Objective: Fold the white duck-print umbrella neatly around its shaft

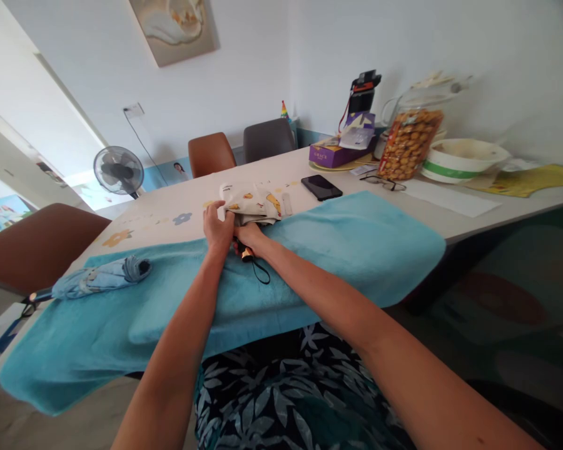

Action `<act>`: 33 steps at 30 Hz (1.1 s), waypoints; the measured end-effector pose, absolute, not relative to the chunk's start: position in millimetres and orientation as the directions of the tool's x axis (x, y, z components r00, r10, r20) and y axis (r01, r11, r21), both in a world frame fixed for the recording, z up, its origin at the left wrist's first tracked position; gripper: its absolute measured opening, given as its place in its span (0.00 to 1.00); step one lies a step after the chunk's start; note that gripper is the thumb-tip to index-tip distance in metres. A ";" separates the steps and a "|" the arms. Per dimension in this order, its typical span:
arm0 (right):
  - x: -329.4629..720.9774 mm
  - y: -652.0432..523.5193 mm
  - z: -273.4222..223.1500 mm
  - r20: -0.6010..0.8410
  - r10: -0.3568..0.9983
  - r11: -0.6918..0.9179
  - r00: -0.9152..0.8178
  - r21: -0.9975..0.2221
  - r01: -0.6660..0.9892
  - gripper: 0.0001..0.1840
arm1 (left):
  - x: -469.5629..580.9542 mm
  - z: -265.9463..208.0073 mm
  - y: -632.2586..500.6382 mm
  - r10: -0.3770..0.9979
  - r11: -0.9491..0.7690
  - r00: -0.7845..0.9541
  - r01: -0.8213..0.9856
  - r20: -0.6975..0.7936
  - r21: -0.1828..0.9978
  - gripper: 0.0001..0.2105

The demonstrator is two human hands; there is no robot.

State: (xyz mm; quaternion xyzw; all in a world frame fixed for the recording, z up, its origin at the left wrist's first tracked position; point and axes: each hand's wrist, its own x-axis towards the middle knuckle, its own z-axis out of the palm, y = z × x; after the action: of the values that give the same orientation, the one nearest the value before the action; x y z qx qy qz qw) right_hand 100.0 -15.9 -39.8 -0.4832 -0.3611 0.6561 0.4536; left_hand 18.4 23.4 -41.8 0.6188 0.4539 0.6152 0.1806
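Note:
A cream folding umbrella (256,201) with yellow and brown print lies partly gathered on the turquoise towel (347,231), its canopy pointing away from me. My right hand (252,237) is closed around its dark handle, whose gold end and black wrist strap (263,274) stick out toward me. At the canopy's left edge, my left hand (218,226) grips the fabric between thumb and fingers, with the forefinger reaching forward. Part of the shaft is hidden by both hands. To the left, a rolled light-blue umbrella (102,277) rests on the towel.
Beyond the towel, a black phone (321,187) and glasses (383,182) lie on the white table (169,201). Farther right stand a purple box (331,155), a jar of round brown snacks (409,144) and a white bowl (464,159). Chairs (211,154) stand behind the table.

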 end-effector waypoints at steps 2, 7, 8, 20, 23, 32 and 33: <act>100.3 -17.5 -38.8 -0.293 0.954 -0.301 -0.066 -0.930 -0.212 0.10 | 16.6 -40.6 24.5 0.781 -0.486 -0.225 0.368 0.583 0.793 0.09; 101.2 -21.0 -35.3 -0.289 0.957 -0.291 -0.039 -0.942 -0.165 0.08 | 4.0 -34.1 30.6 0.717 -0.437 -0.449 0.306 0.533 0.846 0.01; 101.3 -21.2 -34.9 -0.290 0.956 -0.292 -0.035 -0.943 -0.162 0.08 | 0.7 -32.8 31.7 0.695 -0.427 -0.508 0.277 0.509 0.860 0.02; 101.8 -21.1 -34.9 -0.298 0.954 -0.299 -0.032 -0.940 -0.163 0.09 | 6.8 -33.9 27.1 0.783 -0.434 -0.504 -0.022 0.365 0.901 0.09; 101.9 -23.4 -31.9 -0.323 0.946 -0.325 -0.041 -0.933 -0.154 0.09 | -3.6 -33.0 32.3 0.725 -0.410 -0.612 -0.015 0.316 0.912 0.05; 102.5 -22.3 -30.9 -0.341 0.940 -0.340 -0.034 -0.914 -0.224 0.12 | -23.3 -27.8 32.7 0.758 -0.309 -0.643 -0.207 0.109 0.928 0.11; 102.8 -21.8 -31.6 -0.339 0.940 -0.337 -0.035 -0.913 -0.229 0.12 | -23.1 -27.4 31.7 0.777 -0.307 -0.619 -0.222 0.110 0.925 0.14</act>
State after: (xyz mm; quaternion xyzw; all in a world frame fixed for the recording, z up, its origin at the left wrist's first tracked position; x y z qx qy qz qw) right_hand 102.8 -21.8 -31.6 -0.5185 -0.3430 0.6323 0.4623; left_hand -23.1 31.7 -27.4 0.2851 0.4871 0.7566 0.3301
